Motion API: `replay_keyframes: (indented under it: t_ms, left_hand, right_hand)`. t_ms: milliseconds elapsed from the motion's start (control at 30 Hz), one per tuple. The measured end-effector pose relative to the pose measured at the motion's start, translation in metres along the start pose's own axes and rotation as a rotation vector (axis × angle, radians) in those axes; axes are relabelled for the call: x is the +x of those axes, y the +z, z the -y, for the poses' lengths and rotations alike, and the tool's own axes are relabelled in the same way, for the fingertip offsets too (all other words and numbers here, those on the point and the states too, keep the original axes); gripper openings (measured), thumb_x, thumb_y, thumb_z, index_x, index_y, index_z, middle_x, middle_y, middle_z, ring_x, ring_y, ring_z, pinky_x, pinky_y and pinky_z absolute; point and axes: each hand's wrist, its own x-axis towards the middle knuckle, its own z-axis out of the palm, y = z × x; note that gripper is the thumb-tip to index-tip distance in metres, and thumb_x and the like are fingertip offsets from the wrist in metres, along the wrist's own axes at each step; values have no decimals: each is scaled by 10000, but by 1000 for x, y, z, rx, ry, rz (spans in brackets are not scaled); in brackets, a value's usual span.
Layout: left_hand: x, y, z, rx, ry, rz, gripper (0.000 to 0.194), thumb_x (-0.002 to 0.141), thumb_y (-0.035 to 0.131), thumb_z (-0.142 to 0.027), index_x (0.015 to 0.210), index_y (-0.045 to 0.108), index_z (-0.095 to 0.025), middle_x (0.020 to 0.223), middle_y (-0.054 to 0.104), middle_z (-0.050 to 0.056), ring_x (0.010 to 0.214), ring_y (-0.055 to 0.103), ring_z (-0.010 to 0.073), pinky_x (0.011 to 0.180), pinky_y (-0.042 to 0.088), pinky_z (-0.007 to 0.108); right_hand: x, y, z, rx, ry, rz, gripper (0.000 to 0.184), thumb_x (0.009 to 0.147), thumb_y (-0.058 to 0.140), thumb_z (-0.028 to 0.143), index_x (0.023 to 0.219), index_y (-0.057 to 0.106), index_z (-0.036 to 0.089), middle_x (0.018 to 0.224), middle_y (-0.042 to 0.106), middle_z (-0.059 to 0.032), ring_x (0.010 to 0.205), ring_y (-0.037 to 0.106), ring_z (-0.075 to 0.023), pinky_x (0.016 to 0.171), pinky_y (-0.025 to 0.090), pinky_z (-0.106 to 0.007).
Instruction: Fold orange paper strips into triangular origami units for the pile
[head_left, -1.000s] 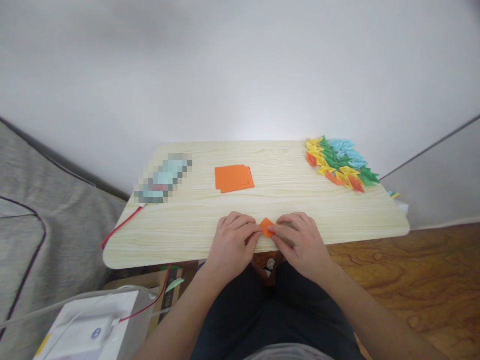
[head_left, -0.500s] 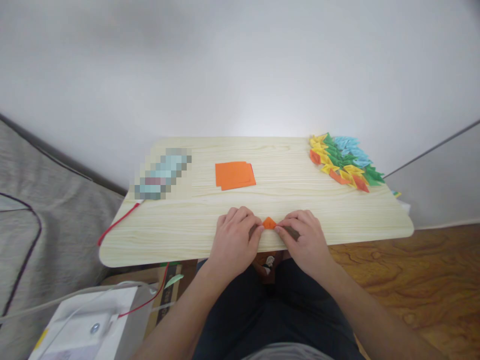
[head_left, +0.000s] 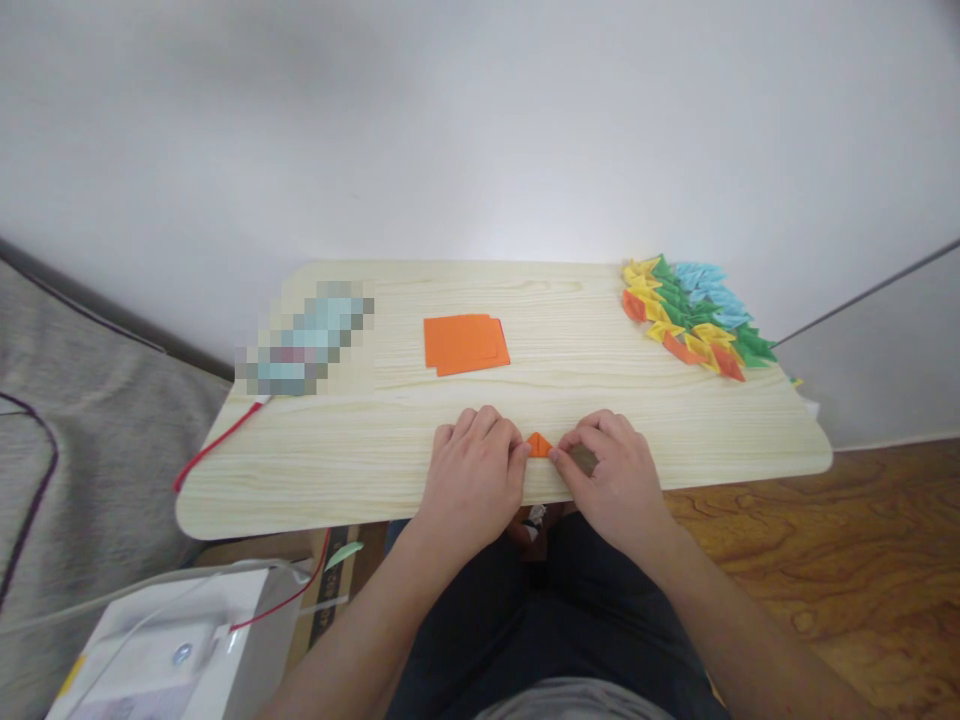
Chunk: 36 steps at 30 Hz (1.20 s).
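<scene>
1. Folded orange paper [head_left: 538, 445] rests by the near edge of the table [head_left: 720, 430], between the left hand [head_left: 472, 470] and the right hand [head_left: 613, 470].
2. Behind the far edge stands a pale wall [head_left: 480, 130]; brown wood-grain floor [head_left: 817, 570] shows at near right.
3. Light and streaked, the tabletop has rounded near corners. From the right hand, wood runs out to the right corner; another strip separates both hands from the orange sheets.
4. The left forearm [head_left: 386, 605] and right forearm [head_left: 735, 610] slant in from the near side, converging.
5. Colourful folded pieces [head_left: 690, 315] cluster at far right.
6. Both hands are palm-down, fingers curled, the right one showing a rounded gap behind its thumb.
7. Orange sheets [head_left: 461, 342] lie overlapped, far of the left hand.
8. Thumbs and forefingers pinch the paper's left and right corners.
</scene>
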Motion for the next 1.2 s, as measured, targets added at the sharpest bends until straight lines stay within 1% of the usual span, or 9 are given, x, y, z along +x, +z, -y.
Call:
replay_keyframes:
  t_ms: [133,300,433,567,733,833,933,1067,1200]
  left_hand:
    - [1,-1,-2,30,-16,6,161,1016,551,-300,889,609,-220,1029,651,76,1021,567,296,821,374,446]
    - [0,2,-2,-9,-49,-22,138,989,600,-299,871,592,-229,991,652,56,1005,570,292,820,364,439]
    - [-3,4,3,-100,-28,-34,32,991,601,-265,1008,621,-247,1015,678,33,1006,571,281,818,361,434]
    - [-6,4,11,-167,30,-21,127,1013,564,-234,1076,666,-276,1076,683,27,1031,564,269,835,373,424]
    - [-8,5,16,-156,98,-56,265,1038,542,-271,1238,699,-344,1144,670,35,1064,564,261,883,393,431]
    - [-11,7,15,-112,137,-100,281,1041,538,-273,1249,715,-340,1192,672,49,1107,566,269,928,396,455]
    - [-18,8,13,-82,167,-137,309,1034,543,-262,1287,708,-327,1224,682,64,1154,566,286,979,389,487]
    - [-37,8,8,-80,196,-167,351,1014,579,-323,1350,675,-289,1271,698,80,1190,577,308,1043,373,524]
    - [-59,12,5,-104,221,-214,488,931,691,-381,1398,639,-246,1347,692,103,1244,581,335,1095,359,539]
  right_hand:
    - [0,-1,4,-13,27,22,78,913,760,293,874,721,237,946,672,-48,969,598,-275,884,438,-420]
    - [-1,-2,5,21,50,29,22,923,753,275,944,759,279,959,690,-31,973,597,-270,874,425,-412]
    - [-1,0,3,52,54,31,37,933,750,293,931,787,288,932,687,-30,957,603,-259,866,425,-404]
    - [-2,0,2,69,55,25,50,938,749,284,940,798,293,937,687,-28,982,604,-259,887,417,-409]
    - [-5,3,0,66,33,-14,56,927,761,267,956,797,298,937,676,-25,978,597,-258,900,408,-417]
    - [-9,7,-4,43,-19,-62,67,957,729,295,979,792,288,950,676,-34,967,592,-252,886,413,-413]
    - [-16,12,-5,-1,-82,-124,132,997,670,322,1017,795,286,983,690,-51,982,588,-258,879,408,-421]
    - [-35,20,-2,-33,-129,-195,216,971,697,386,1151,778,298,1141,721,-74,1088,585,-296,947,391,-469]
    - [-57,29,-5,19,-220,-250,368,927,739,398,1284,722,311,1311,711,-77,1230,561,-344,1068,358,-534]
